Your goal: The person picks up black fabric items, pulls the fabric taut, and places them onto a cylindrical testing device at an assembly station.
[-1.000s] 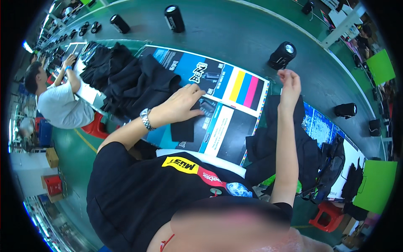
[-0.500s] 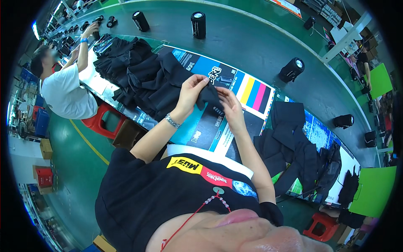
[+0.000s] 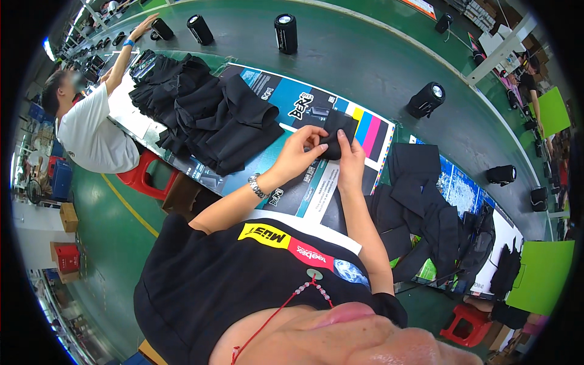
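1. The person's left hand [image 3: 302,152] and right hand [image 3: 351,163] both pinch a small black fabric piece [image 3: 339,123], one at each side.
2. It lies between them above the printed sheet [image 3: 277,100], long axis seemingly pointing away from the chest (neither hand clearly nearer).

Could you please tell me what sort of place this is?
Probably a factory assembly line: black cylindrical devices are spaced along a long green surface, black cloth pieces lie heaped beside it, and a white-shirted co-worker reaches toward one device.
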Available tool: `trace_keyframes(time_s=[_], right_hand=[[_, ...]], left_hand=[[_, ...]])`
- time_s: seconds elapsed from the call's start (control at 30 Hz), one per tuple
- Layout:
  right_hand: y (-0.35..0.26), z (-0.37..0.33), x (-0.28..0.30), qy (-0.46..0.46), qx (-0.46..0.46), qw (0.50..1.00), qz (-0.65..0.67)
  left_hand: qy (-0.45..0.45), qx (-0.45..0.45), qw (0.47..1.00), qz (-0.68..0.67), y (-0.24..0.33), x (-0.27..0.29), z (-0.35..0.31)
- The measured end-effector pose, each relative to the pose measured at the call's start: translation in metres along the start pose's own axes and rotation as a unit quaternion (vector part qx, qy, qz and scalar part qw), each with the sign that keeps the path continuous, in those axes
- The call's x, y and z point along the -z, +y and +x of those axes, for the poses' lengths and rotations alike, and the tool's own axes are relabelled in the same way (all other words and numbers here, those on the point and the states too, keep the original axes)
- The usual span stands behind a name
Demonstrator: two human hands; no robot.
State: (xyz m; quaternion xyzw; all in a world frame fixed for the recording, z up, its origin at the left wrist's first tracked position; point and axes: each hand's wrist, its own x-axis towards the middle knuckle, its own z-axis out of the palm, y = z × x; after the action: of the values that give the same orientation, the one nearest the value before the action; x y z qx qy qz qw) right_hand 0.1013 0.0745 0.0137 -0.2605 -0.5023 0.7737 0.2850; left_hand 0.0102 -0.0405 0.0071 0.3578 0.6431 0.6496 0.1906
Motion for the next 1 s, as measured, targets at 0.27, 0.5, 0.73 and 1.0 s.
trace_keyframes(time_s=[0.27,0.5,0.73,1.0], right_hand=[[-0.021,-0.011,0.001,-0.164,0.031,0.985,0.046],[-0.033,-0.024,-0.012,-0.261,0.137,0.952,-0.083],[-0.044,-0.031,-0.02,-0.259,0.276,0.886,-0.267],[-0.059,-0.047,-0.029,-0.251,0.159,0.921,-0.251]], left_hand=[[0.07,0.073,0.99,-0.102,0.014,0.016,0.006],[-0.124,0.057,0.973,-0.188,0.038,0.032,-0.001],[-0.264,0.066,0.956,-0.106,0.043,0.06,-0.011],[-0.2,0.051,0.953,-0.223,0.038,0.059,-0.03]])
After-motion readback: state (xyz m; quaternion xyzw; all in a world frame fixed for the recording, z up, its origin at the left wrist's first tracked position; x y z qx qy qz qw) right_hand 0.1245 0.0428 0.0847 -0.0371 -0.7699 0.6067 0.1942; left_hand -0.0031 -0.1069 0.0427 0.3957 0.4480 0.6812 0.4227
